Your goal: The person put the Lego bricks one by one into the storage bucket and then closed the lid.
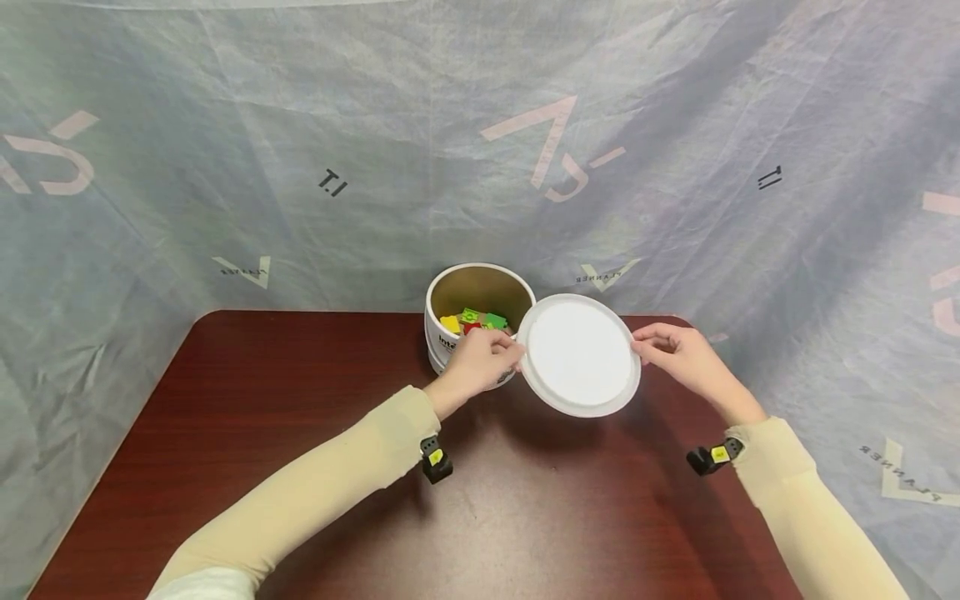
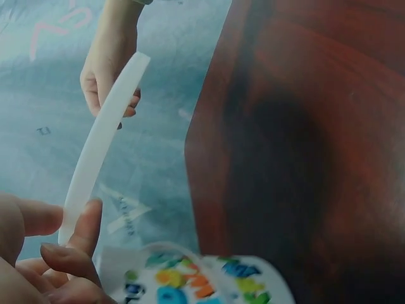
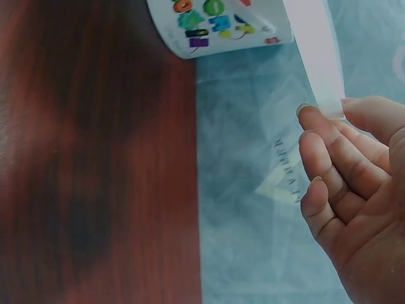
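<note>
A round white lid [image 1: 579, 357] is held up over the table, to the right of a white bucket [image 1: 437, 337]. My left hand [image 1: 483, 358] pinches its left edge between thumb and fingers, in front of the bucket's rim. On the opposite side, my right hand [image 1: 678, 354] pinches the lid's right edge. In the left wrist view the lid [image 2: 101, 145] shows edge-on. Colourful toy bricks [image 1: 472, 321], yellow, green and red, lie inside the uncovered bucket. Bright printed pictures cover the bucket's outside [image 3: 221, 25] in the right wrist view.
The bucket stands at the back edge of a dark red wooden table [image 1: 300, 400]. Grey printed cloth [image 1: 375, 150] hangs behind the table and along both sides. Each wrist wears a small black camera, one of them the left wrist camera [image 1: 436, 460].
</note>
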Action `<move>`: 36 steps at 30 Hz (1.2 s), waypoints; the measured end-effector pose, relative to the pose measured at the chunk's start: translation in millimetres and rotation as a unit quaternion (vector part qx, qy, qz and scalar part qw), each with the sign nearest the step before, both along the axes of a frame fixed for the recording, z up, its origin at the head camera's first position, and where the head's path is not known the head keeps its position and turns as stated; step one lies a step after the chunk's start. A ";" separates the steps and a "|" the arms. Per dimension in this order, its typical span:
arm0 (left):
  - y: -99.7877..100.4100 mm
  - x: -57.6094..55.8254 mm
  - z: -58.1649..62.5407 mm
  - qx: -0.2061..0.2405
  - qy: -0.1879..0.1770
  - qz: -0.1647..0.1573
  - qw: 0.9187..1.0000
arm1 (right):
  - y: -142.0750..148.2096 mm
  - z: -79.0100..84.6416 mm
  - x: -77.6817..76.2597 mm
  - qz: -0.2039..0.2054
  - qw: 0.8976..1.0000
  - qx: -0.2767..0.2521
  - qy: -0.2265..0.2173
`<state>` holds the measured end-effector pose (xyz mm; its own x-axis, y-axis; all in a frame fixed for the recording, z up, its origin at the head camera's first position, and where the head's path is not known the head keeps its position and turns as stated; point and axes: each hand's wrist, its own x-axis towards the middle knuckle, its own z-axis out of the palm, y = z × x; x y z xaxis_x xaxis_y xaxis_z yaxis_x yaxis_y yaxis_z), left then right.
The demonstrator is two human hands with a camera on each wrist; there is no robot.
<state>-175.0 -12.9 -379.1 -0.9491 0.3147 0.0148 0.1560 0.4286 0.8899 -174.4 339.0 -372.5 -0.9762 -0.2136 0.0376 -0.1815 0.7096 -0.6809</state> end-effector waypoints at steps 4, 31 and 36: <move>-11.0 -7.0 10.0 0.003 0.004 0.001 1.000 | -9.0 8.8 -5.0 0.008 1.000 -0.015 0.007; -80.7 -69.3 58.5 0.006 0.010 0.002 1.000 | -73.0 47.6 -41.6 -0.002 0.999 -0.018 0.050; -93.5 -80.4 59.6 0.005 0.022 0.011 1.000 | -87.0 50.9 -55.4 0.001 0.998 -0.023 0.059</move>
<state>-255.4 -106.4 -319.5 -0.9541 0.2934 0.0604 0.1863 0.4234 0.8866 -229.8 252.1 -321.6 -0.9640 -0.2104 0.1625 -0.2636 0.6771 -0.6871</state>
